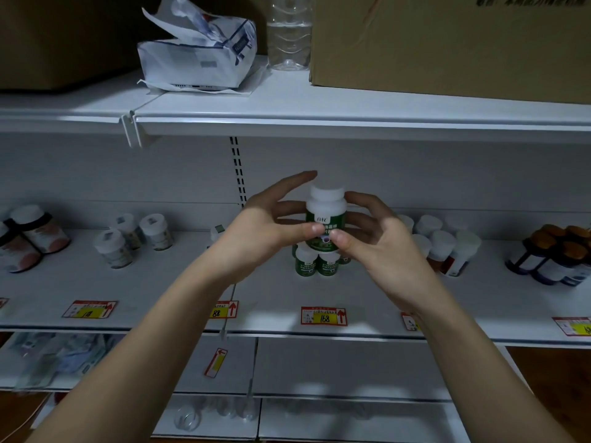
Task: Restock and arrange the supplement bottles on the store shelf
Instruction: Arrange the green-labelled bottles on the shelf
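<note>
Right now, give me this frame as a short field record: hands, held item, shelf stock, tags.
held item: green-label bottle, white cap, upright, in front of the shelf
left hand: thumb and fingers pinch the bottle's left side
right hand: thumb and fingers pinch its right side
below it: green bottles on the shelf, same label
price tag under them: reads 168
left of hands: white-cap bottles
right of hands: more white-cap bottles
top shelf: cardboard box
</note>
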Available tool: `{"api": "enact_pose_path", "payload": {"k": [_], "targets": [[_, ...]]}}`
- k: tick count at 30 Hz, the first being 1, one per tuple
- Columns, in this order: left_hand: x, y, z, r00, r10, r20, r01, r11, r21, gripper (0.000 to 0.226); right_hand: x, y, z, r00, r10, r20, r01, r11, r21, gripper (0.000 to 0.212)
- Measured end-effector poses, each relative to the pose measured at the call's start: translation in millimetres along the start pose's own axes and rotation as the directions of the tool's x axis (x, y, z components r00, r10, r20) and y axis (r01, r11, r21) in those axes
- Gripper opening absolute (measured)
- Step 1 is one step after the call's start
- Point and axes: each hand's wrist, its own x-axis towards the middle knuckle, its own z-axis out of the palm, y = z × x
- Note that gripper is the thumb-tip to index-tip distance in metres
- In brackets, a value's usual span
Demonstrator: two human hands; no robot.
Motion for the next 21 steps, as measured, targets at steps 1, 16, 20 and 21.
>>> {"api": "enact_pose_path", "payload": {"k": [1, 16, 20, 21], "targets": [[0, -1, 0, 1.000, 0.010, -0.002, -0.010, 1.000, 0.011, 0.074, 0, 1, 0, 1.000, -0.012, 0.006, 0.012, 1.000, -0.011, 0.046], [31, -13, 8, 0.997, 0.032, -0.066, -0.023, 0.991, 0.133, 0.034, 9, 29, -3, 0.999, -0.008, -0.039, 0.009, 0.999, 0.035, 0.047], [52, -27, 13, 0.995, 0.024, -0.096, -0.006, 0.983, 0.181, 0.032, 24, 51, -7, 0.993, 0.026, -0.115, -0.018, 0.998, 0.066, 0.037], [58, -32, 13, 0.993, 0.023, -0.117, 0.000, 0.981, 0.194, 0.032, 30, 63, -11, 0.987, 0.054, -0.154, -0.044, 0.997, 0.069, 0.033]]}}
